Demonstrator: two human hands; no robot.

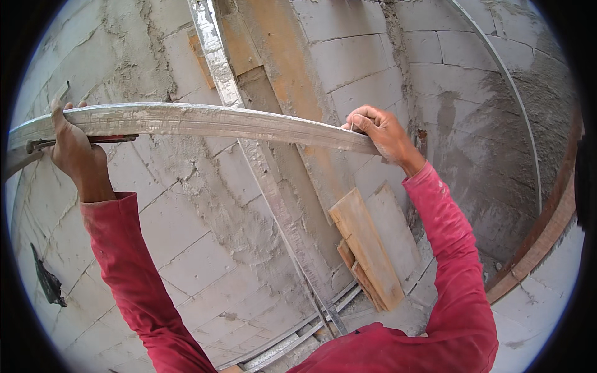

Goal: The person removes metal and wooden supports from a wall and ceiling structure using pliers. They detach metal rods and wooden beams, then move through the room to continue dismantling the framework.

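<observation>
A long, mortar-smeared metal bar (217,118) lies across the view in front of the wall, bending with the lens. My left hand (78,149) is closed around its left part, thumb on the near side and fingertips over the top edge. Under the bar, that hand also has a slim tool (115,138) with a dark end and some red on it; its kind is unclear. At the bar's right end my right hand (382,130) is closed, thumb and fingers pinched together at the top edge. What they pinch is too small to name. A second metal bar (267,186) runs slantwise behind the first.
Grey block wall (186,248) with rough mortar joints fills the background. Yellowish boards (367,248) lean at its foot on the right. A thin metal strip (522,112) stands by the darker plastered wall (479,155). A brown beam (541,242) curves along the right rim.
</observation>
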